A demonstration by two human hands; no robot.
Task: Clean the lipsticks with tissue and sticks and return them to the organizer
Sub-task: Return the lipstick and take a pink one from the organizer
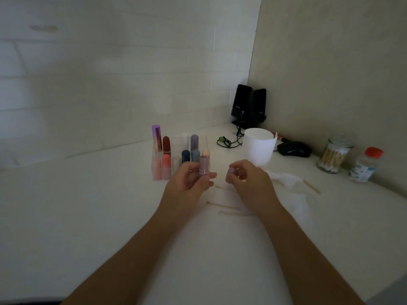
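Observation:
My left hand [190, 180] holds an uncapped mauve lipstick [203, 165] upright, fingers curled round its base. My right hand [246, 177] pinches the matching mauve cap [231, 172] a short way to the right of the lipstick, apart from it. Just behind my left hand stands a clear organizer [207, 142] with several lipsticks in red, pink, blue, grey and purple. Crumpled white tissue [290, 181] lies on the table right of my right hand. Thin wooden sticks [229, 213] lie on the table between my forearms, and another stick [311, 187] lies past the tissue.
A white cup [259, 148] stands behind my right hand. At the right are a glass jar of cotton swabs [333, 157] and a small bottle with a red cap [365, 165]. A black mouse [294, 149], cables and two black speakers [248, 106] sit in the corner.

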